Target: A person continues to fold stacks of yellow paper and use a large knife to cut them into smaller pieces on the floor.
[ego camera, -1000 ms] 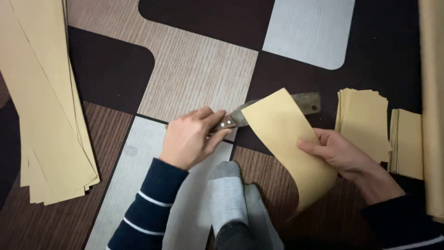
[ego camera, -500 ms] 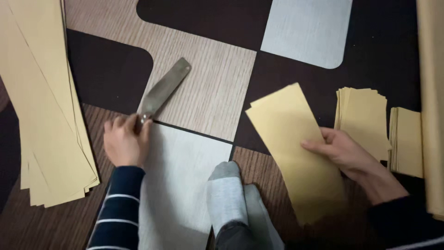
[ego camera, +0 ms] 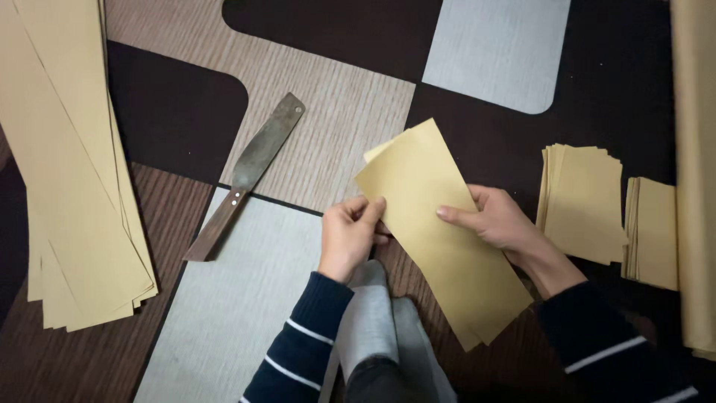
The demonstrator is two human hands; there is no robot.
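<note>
Between left hand [ego camera: 350, 235] pinching near edge and right hand [ego camera: 498, 222] gripping far edge, long tan paper sheet [ego camera: 440, 235], slanting upper-left to lower-right; rusty flat-bladed knife [ego camera: 246, 175] left, untouched.

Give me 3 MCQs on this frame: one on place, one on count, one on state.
1. Where does the knife lie?
A. On the floor left of both hands
B. In the right hand
C. On the small stacks

2. How many small stacks of cut paper sit right of the right hand?
A. None
B. Two
C. Five

3. What is the state of the tan paper strip?
A. Lying flat and untouched
B. Crumpled into a ball
C. Held by both hands

Key: 1 A, it rests on the patterned mat, no hand on it. 2 B, the near stack and the far stack. 3 C, the left hand pinches its edge and the right supports it.
</note>
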